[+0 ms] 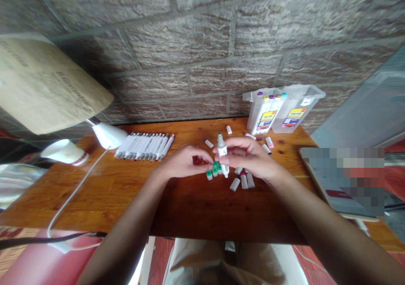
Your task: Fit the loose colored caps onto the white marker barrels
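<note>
Upright in the fingers of my right hand [245, 154] is a white marker [223, 155] with a grey-green end at the top and its lower end just above the table. My left hand [188, 162] has thumb and fingers curled together at a small group of green-topped marker caps [215, 171]. Its fingertips seem to pinch one cap at the back of the group, though the contact is partly hidden. Close to my right hand lie several loose white and grey caps [235, 184], some under its edge.
A row of markers [144, 146] lies at the left on the wooden table [190, 205]. Clear plastic cases [289, 112], one with markers, stand at the back right. A tablet [341, 184] is at the right; a lamp [107, 134] and paper cup [65, 152] are at the left.
</note>
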Demonstrator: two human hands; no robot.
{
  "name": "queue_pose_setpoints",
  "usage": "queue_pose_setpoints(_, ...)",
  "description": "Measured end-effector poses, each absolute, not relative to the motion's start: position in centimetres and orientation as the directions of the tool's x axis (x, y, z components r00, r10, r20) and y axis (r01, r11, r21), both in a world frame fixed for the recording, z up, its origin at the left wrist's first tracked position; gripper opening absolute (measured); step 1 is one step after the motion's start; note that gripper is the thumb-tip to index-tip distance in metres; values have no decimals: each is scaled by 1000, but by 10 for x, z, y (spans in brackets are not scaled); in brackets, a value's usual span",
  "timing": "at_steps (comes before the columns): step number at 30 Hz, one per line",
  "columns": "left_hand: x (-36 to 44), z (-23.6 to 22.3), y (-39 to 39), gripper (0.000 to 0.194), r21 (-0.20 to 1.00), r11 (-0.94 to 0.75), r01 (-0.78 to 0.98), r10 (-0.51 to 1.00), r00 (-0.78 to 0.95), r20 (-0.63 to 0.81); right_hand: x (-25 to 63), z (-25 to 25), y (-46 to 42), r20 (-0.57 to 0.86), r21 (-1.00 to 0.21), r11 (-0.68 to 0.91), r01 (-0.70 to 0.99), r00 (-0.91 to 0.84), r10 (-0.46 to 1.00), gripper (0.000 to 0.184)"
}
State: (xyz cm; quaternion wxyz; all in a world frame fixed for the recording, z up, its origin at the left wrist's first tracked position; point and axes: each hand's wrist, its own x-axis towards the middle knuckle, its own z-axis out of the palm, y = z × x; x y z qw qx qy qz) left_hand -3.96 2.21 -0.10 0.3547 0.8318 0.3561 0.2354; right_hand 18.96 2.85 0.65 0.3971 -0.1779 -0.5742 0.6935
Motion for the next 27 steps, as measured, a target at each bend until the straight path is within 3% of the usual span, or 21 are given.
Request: queue_pose_setpoints(27, -41, -4, 25, 13, 717, -557, 419, 717, 679, 160, 187, 5, 33, 196, -945, -5, -327, -579, 792, 31)
